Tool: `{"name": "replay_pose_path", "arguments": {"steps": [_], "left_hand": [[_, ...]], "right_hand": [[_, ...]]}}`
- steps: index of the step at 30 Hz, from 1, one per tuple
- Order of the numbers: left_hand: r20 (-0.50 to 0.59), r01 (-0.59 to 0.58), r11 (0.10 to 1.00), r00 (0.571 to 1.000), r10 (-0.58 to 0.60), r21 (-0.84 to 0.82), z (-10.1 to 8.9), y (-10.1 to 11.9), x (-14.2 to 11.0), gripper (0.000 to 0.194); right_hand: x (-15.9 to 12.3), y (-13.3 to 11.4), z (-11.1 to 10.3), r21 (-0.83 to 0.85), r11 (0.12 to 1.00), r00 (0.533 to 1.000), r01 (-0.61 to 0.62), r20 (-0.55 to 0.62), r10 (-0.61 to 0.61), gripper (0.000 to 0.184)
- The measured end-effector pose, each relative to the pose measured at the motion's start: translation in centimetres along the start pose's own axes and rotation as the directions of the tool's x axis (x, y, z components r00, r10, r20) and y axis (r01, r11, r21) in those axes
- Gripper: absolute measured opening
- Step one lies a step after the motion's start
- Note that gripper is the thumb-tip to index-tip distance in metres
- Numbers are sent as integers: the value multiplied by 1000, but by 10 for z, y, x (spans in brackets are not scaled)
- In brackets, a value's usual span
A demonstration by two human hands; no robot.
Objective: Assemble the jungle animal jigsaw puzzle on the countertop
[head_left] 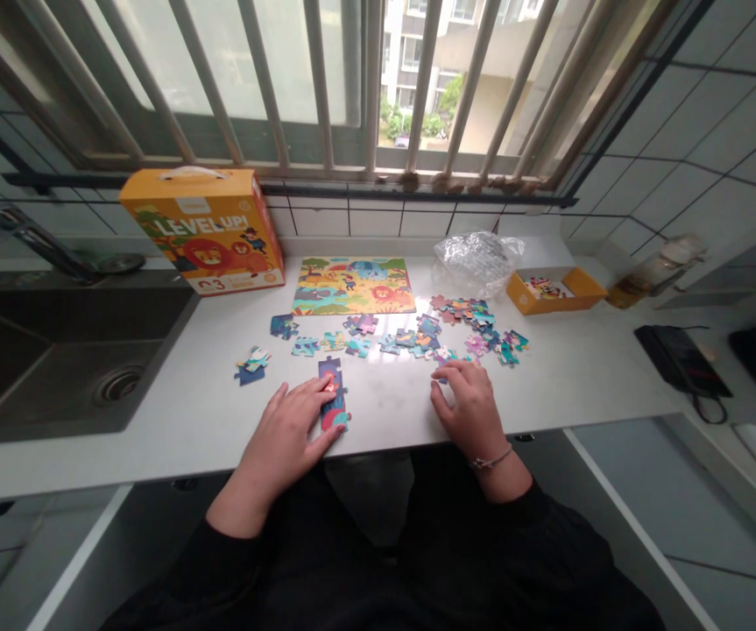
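My left hand (292,421) lies on the counter with its fingers stretched out. Its fingertips rest on a strip of joined puzzle pieces (333,405), dark blue with red and teal shapes. Over on the right, my right hand (468,403) has bent fingers, with a small bluish puzzle piece (441,379) partly hidden at the tips. Just beyond it spread several loose puzzle pieces (410,339). Two overlapping puzzle pieces (252,368) sit left of the strip. Behind them lies a colourful animal picture sheet (355,285), flat on the counter.
An orange puzzle box (207,232) stands at the back left, beside the sink (154,307). Clear bubble wrap (476,258) and an orange tray (558,302) holding pieces are at the back right. Farther right are a bottle (657,270) and a black device (673,364).
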State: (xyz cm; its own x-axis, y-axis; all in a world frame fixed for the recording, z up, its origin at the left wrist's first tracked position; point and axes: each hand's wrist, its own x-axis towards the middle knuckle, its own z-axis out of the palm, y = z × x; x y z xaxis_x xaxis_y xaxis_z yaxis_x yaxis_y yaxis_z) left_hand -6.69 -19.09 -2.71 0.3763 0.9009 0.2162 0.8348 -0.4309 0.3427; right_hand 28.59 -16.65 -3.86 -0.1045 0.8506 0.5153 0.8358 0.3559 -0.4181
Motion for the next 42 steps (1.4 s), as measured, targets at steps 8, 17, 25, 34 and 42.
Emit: {"name": "replay_pose_path", "arguments": {"steps": [8,17,25,34,42], "left_hand": [[9,-36,999,999,36,32,1,-3,1,42],[-44,-46,998,998,48,43,4,-2,2,39],[-51,-47,998,997,50,48,6,-9,3,40],[5,-289,957,957,290,-8,39,80,14,43],[151,-248,969,957,248,-15,58,113,41,47]], "right_hand": [[-3,67,-18,-131,979,987,-157,12,160,45],[-11,87,-33,9,988,988,-152,9,152,40],[-9,78,-40,90,993,995,-77,-64,83,25],[-4,29,-7,189,981,997,-50,75,37,22],[4,33,-1,112,991,997,-72,47,67,19]]}}
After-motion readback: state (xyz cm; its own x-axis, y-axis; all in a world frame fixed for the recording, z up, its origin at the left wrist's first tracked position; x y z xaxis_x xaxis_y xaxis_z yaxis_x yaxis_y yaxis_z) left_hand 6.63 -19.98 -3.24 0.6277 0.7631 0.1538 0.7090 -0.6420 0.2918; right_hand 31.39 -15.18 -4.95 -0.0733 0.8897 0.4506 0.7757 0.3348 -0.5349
